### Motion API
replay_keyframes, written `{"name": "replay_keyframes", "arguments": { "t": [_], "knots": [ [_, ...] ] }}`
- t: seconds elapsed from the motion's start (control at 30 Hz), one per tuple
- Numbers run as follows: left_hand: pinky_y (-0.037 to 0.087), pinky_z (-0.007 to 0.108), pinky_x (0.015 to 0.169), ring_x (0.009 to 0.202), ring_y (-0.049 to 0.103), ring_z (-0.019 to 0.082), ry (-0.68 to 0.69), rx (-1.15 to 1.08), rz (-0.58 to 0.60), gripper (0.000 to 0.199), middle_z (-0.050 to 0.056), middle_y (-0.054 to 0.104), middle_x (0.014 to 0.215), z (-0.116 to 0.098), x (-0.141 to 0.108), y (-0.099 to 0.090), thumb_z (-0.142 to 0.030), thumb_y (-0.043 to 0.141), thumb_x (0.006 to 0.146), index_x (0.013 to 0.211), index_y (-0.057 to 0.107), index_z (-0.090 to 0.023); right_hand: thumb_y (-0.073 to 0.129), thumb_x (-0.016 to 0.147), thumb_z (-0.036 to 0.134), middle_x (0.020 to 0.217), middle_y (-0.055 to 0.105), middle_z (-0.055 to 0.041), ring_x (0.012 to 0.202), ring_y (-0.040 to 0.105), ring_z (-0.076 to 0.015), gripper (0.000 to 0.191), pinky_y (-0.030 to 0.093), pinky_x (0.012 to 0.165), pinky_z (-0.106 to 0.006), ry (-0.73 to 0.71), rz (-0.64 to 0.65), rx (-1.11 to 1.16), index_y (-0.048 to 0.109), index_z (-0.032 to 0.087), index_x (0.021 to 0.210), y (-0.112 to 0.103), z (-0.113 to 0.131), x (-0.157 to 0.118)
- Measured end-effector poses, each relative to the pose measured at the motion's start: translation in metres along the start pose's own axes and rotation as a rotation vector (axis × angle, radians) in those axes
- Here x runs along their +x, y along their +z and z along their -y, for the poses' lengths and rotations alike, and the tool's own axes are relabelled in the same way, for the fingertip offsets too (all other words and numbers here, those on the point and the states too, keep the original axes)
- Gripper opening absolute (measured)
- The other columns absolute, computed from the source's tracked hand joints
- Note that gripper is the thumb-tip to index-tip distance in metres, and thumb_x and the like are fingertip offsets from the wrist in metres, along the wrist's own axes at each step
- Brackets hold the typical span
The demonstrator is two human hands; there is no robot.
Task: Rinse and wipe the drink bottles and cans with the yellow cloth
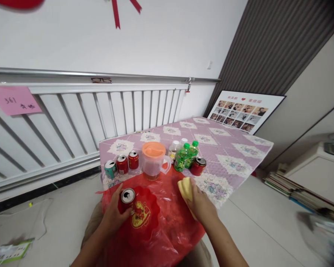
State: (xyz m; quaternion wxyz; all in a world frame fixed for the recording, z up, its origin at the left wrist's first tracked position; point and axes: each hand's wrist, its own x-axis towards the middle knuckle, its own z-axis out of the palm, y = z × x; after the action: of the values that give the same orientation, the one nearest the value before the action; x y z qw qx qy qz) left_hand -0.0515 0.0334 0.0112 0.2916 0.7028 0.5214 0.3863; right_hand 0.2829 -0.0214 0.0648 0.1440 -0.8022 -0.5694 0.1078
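My left hand (115, 209) grips an opened red drink can (128, 198) over the left side of a red scalloped tray (153, 218) with a gold heart design. In my right hand (199, 202) is a folded yellow cloth (186, 187), held at the right part of a red plastic sheet (175, 222). Beyond the tray stands a clear pitcher (151, 168) with an orange lid and some liquid at its bottom. To its left are a teal can (110, 169) and two red cans (122, 164), all opened. Two green bottles (180, 159) and another red can (198, 167) stand on its right.
Clear, white-capped bottles (174, 148) stand behind the green ones. A lilac patterned cloth (228, 148) covers the table, which meets a white radiator (119, 111). A photo board (245, 111) leans at the far right end. Books (278, 183) lie by a white cabinet.
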Motion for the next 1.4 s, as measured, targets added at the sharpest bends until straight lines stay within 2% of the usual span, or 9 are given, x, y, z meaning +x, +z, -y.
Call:
{"name": "replay_keyframes", "arguments": {
  "t": [0.13, 0.27, 0.43, 0.6, 0.77, 0.93, 1.07, 1.23, 1.4],
  "knots": [
    [0.04, 0.053, 0.107, 0.128, 0.048, 0.033, 0.008, -0.005, 0.0, 0.081, 0.013, 0.046, 0.142, 0.001, 0.0, 0.0, -0.029, 0.065, 0.07, 0.142, 0.03, -0.021, 0.062, 0.074, 0.017, 0.145, 0.046, -0.0106, 0.133, 0.037, -0.0331, 0.07, 0.043, 0.094, -0.046, -0.04, 0.043, -0.083, 0.042, 0.023, 0.141, 0.017, -0.001, -0.016],
    [0.04, 0.053, 0.106, 0.129, 0.047, 0.033, 0.033, -0.015, 0.002, 0.078, 0.012, 0.046, 0.142, 0.006, -0.001, 0.0, -0.031, 0.066, 0.071, 0.141, 0.033, -0.022, 0.062, 0.079, 0.033, 0.15, 0.038, -0.0107, 0.137, 0.03, -0.0343, 0.061, 0.039, 0.096, -0.052, -0.028, 0.051, -0.127, 0.046, 0.024, 0.138, 0.024, -0.001, -0.028],
    [0.038, 0.051, 0.108, 0.132, 0.043, 0.031, 0.056, -0.027, 0.019, 0.078, 0.012, 0.042, 0.145, 0.015, 0.0, 0.003, -0.028, 0.065, 0.073, 0.143, 0.03, -0.023, 0.052, 0.087, 0.042, 0.139, 0.049, -0.0119, 0.13, 0.039, -0.0325, 0.046, 0.038, 0.096, -0.049, -0.007, -0.007, -0.171, 0.054, 0.024, 0.129, 0.008, 0.006, -0.018],
    [0.035, 0.052, 0.11, 0.133, 0.042, 0.031, 0.07, -0.016, 0.007, 0.08, 0.011, 0.043, 0.144, 0.02, 0.001, 0.003, -0.029, 0.067, 0.072, 0.143, 0.031, -0.024, 0.055, 0.083, 0.049, 0.116, 0.058, -0.0154, 0.109, 0.053, -0.031, 0.054, 0.043, 0.084, -0.04, 0.055, -0.056, -0.198, 0.052, 0.017, 0.127, 0.003, 0.018, -0.008],
    [0.038, 0.051, 0.109, 0.132, 0.044, 0.032, 0.085, 0.014, 0.005, 0.077, 0.012, 0.044, 0.144, 0.018, 0.001, 0.002, -0.029, 0.066, 0.071, 0.141, 0.034, -0.023, 0.06, 0.08, 0.037, 0.111, 0.059, -0.0166, 0.106, 0.055, -0.032, 0.043, 0.042, 0.077, -0.036, 0.09, -0.035, -0.195, 0.058, 0.014, 0.117, 0.012, 0.013, -0.006],
    [0.037, 0.05, 0.11, 0.133, 0.043, 0.03, 0.083, 0.004, 0.028, 0.077, 0.012, 0.041, 0.146, 0.019, 0.002, 0.003, -0.027, 0.064, 0.073, 0.142, 0.031, -0.024, 0.05, 0.085, 0.024, 0.106, 0.065, -0.0112, 0.092, 0.063, -0.0185, 0.033, 0.041, 0.076, -0.025, 0.045, 0.026, -0.113, 0.061, 0.015, 0.114, 0.01, -0.011, 0.008],
    [0.038, 0.051, 0.109, 0.133, 0.043, 0.031, 0.086, 0.009, 0.028, 0.076, 0.013, 0.042, 0.145, 0.021, 0.002, 0.003, -0.028, 0.064, 0.073, 0.142, 0.032, -0.023, 0.05, 0.084, 0.02, 0.103, 0.067, -0.008, 0.087, 0.064, -0.015, 0.034, 0.041, 0.073, -0.021, 0.036, 0.043, -0.094, 0.061, 0.017, 0.115, -0.004, -0.023, 0.021],
    [0.038, 0.051, 0.109, 0.132, 0.044, 0.032, 0.096, 0.011, 0.007, 0.075, 0.011, 0.046, 0.143, 0.022, 0.003, 0.003, -0.028, 0.065, 0.071, 0.14, 0.035, -0.024, 0.042, 0.09, 0.021, 0.103, 0.062, -0.012, 0.085, 0.063, -0.0192, 0.034, 0.041, 0.068, -0.026, 0.076, -0.036, -0.196, 0.059, 0.017, 0.119, -0.01, -0.021, 0.021],
    [0.039, 0.052, 0.108, 0.132, 0.044, 0.032, 0.092, 0.011, 0.01, 0.074, 0.011, 0.046, 0.143, 0.02, 0.003, 0.003, -0.027, 0.065, 0.071, 0.14, 0.036, -0.024, 0.034, 0.092, 0.014, 0.113, 0.059, -0.0156, 0.105, 0.056, -0.0281, 0.04, 0.043, 0.075, -0.034, 0.037, -0.087, -0.328, 0.055, 0.018, 0.126, 0.015, 0.0, 0.004]
  ]
}}
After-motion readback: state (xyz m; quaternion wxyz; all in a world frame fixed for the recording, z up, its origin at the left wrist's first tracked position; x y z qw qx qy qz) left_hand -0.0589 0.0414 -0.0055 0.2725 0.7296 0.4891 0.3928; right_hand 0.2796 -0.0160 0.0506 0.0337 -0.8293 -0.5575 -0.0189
